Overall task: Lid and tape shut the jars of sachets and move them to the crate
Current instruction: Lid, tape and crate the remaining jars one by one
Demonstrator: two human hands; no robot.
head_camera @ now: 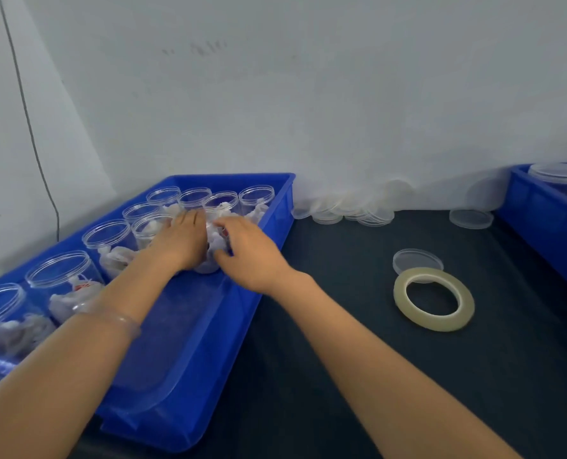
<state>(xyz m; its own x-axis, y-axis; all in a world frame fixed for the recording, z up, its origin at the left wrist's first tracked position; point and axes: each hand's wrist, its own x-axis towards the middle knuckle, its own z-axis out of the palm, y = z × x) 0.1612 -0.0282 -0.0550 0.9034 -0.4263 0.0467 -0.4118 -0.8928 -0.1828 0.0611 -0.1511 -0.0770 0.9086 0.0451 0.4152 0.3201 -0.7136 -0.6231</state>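
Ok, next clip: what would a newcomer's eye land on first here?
The long blue plastic tray at left stands out first, lined with open clear plastic jars of white sachets. In its middle the left hand and right hand meet on a single jar. To the right, a roll of clear tape lies on the dark table, right next to a clear round lid.

A clear translucent bangle (pixel 123 321) circles the wrist of the left hand (pixel 179 241); both forearms bare
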